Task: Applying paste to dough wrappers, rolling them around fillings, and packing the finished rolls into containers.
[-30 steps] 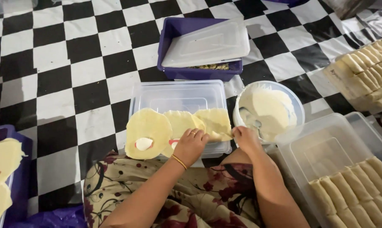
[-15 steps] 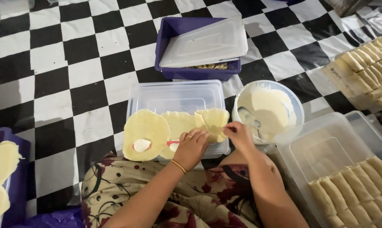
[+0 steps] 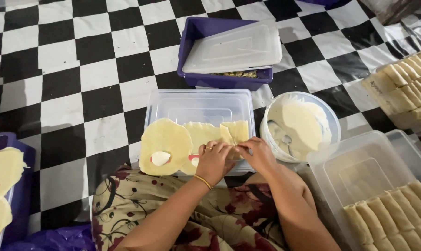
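both hands (image 3: 236, 155) pinched shut on thin, floppy pale wrapper (image 3: 219, 134) (half folded)

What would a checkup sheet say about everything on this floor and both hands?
Surface: black-and-white checkered floor.
Job's things: thin wrapper being folded on an upturned clear box; round wrapper beside it, with filling.
Clutter: bowl of pale batter, purple tub under a clear lid, clear container of finished rolls.
Grippers: left hand and right hand both pinch the wrapper.
Cables: nothing seen.
Surroundings: more rolls far right.
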